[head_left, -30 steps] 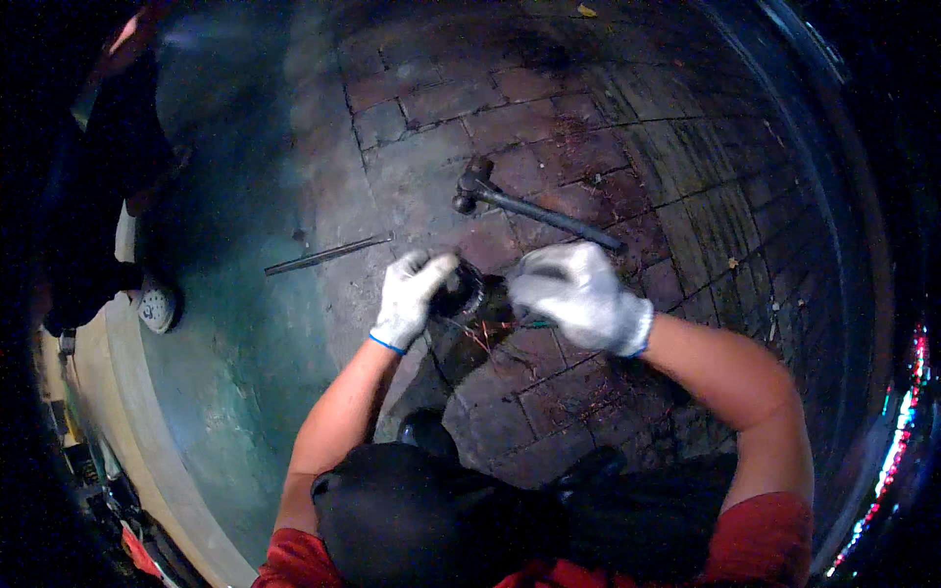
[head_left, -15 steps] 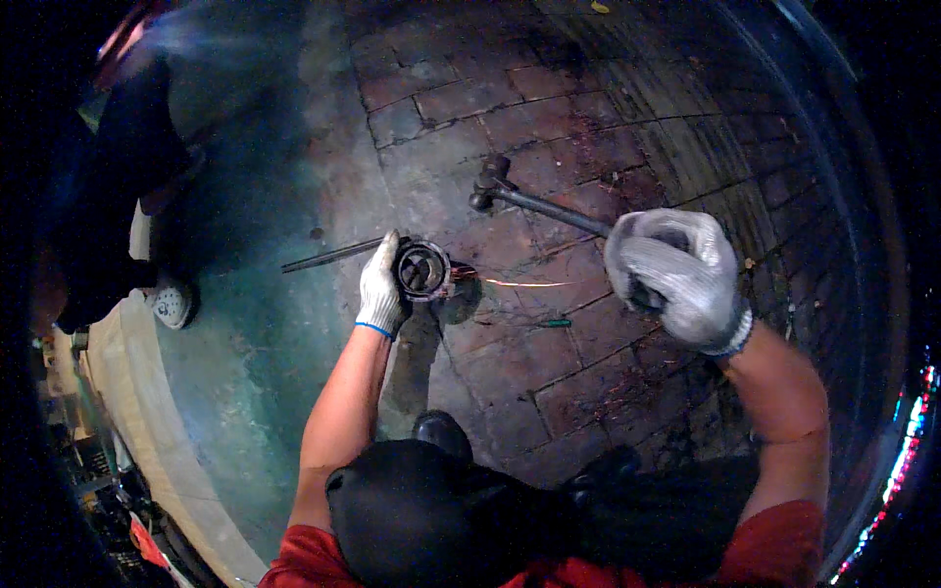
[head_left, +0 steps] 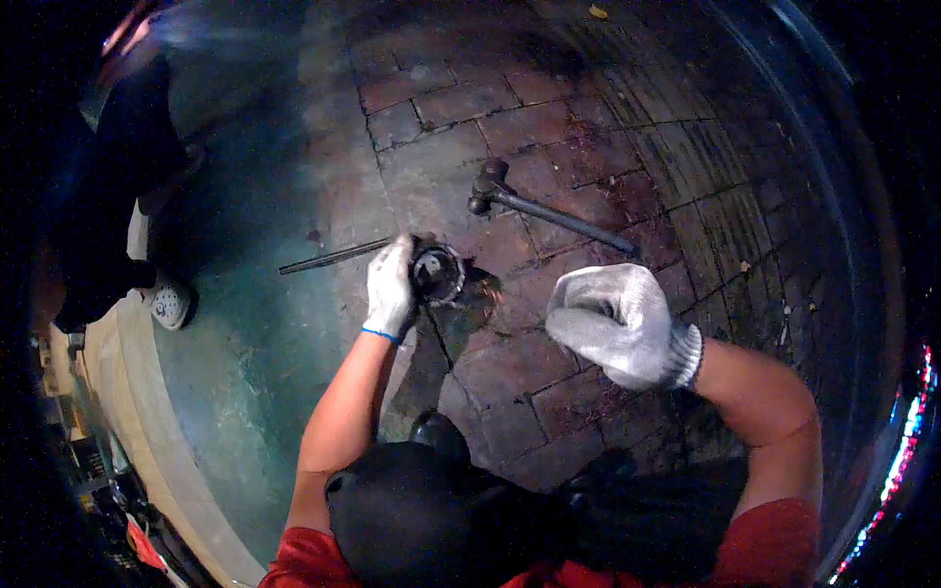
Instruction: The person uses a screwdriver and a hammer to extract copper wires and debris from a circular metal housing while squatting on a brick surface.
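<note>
My left hand [head_left: 391, 287], in a white glove with a blue cuff edge, grips a motor stator [head_left: 458, 284], a dark round metal ring with a hollow middle. Bits of copper wire [head_left: 493, 292] glint at its right side. To the right, my right hand [head_left: 619, 325], also gloved, is curled closed with thumb and fingers brought together; what it may hold is hidden. It is apart from the stator. Beyond it a ball-peen hammer [head_left: 564, 218] lies on the ground, its head away from me. A thin dark metal bar [head_left: 328, 259] reaches out leftward from behind my left hand.
Brick paving [head_left: 470, 108] spreads under the tools, with a greenish smooth floor [head_left: 235, 392] on the left. Another person's light clog [head_left: 172, 304] and dark-clothed leg are at the far left. My dark shoe [head_left: 438, 431] is close below the stator.
My right hand has moved left and nearer to me, away from the hammer's handle end. The copper strand stretched towards it no longer shows. The stator has tilted and shifted slightly right in my left hand.
</note>
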`<state>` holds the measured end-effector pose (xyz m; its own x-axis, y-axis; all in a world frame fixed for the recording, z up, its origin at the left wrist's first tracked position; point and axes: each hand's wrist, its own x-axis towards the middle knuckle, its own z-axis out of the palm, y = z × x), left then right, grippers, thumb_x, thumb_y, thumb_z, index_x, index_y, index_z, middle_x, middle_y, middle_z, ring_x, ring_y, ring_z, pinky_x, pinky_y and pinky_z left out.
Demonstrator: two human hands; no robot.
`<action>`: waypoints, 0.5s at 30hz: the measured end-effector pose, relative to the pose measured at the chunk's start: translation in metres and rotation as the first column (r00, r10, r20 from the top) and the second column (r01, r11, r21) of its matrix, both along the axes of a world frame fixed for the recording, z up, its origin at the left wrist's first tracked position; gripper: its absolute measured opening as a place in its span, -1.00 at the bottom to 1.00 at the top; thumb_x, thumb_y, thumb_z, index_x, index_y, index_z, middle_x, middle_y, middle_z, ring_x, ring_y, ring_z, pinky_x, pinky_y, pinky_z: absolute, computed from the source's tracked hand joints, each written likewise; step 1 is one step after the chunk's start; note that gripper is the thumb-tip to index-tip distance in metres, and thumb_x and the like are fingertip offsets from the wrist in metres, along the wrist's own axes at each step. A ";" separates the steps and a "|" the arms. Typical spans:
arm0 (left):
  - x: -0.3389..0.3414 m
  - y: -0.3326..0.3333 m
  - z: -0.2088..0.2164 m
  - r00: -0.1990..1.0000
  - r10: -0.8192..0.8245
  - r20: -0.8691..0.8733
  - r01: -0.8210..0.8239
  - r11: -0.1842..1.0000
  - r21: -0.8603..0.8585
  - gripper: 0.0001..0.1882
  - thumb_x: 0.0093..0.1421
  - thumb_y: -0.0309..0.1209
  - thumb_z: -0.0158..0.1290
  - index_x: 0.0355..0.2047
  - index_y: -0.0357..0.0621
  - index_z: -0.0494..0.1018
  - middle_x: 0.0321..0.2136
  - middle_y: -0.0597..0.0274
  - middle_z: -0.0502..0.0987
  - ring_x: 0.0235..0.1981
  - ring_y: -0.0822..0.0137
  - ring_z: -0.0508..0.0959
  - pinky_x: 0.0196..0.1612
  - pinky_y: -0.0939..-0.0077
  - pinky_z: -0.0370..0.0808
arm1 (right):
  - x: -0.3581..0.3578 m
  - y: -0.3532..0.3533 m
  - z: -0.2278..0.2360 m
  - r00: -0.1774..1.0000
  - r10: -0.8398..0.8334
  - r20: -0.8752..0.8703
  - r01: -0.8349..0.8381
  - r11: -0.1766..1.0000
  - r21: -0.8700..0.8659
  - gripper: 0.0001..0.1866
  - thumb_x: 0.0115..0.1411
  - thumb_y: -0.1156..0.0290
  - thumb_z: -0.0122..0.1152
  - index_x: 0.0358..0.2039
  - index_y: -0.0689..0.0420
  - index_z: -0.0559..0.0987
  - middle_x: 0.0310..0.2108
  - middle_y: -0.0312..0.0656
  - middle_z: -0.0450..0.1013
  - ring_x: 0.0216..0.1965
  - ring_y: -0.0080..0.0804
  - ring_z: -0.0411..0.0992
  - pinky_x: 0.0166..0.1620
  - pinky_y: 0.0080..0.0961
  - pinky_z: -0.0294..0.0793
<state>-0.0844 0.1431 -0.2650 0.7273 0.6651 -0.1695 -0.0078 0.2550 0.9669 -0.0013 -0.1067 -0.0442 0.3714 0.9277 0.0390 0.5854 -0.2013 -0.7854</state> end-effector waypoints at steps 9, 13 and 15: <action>-0.008 0.058 -0.026 0.972 0.224 0.065 -0.182 0.902 -0.391 -0.60 0.34 -0.16 -0.12 -0.18 -0.27 0.50 -0.27 0.08 0.58 -0.29 0.28 0.56 -0.20 0.38 0.51 | 0.029 -0.036 0.027 0.841 -0.375 -0.390 0.416 0.909 0.023 -0.85 0.18 0.46 0.08 -0.48 0.26 0.47 -0.55 -0.14 0.43 -0.55 -0.47 0.39 -0.48 -0.57 0.36; -0.014 0.037 -0.005 0.965 0.261 0.026 -0.188 0.757 -0.626 -0.60 0.35 -0.18 -0.14 -0.09 -0.31 0.43 -0.21 -0.02 0.56 -0.22 0.09 0.59 -0.14 0.19 0.59 | 0.026 -0.043 0.026 0.835 -0.339 -0.434 0.367 0.930 -0.019 -0.86 0.20 0.46 0.07 -0.43 0.28 0.47 -0.48 -0.09 0.45 -0.54 -0.46 0.41 -0.49 -0.56 0.39; -0.017 0.039 -0.012 0.975 0.222 0.032 -0.142 0.723 -0.676 -0.59 0.35 -0.18 -0.15 -0.10 -0.34 0.43 -0.21 -0.05 0.56 -0.23 0.08 0.59 -0.13 0.18 0.61 | 0.022 -0.040 0.027 0.811 -0.406 -0.422 0.443 0.897 -0.013 -0.85 0.21 0.45 0.06 -0.44 0.28 0.45 -0.50 -0.11 0.43 -0.56 -0.46 0.39 -0.50 -0.56 0.38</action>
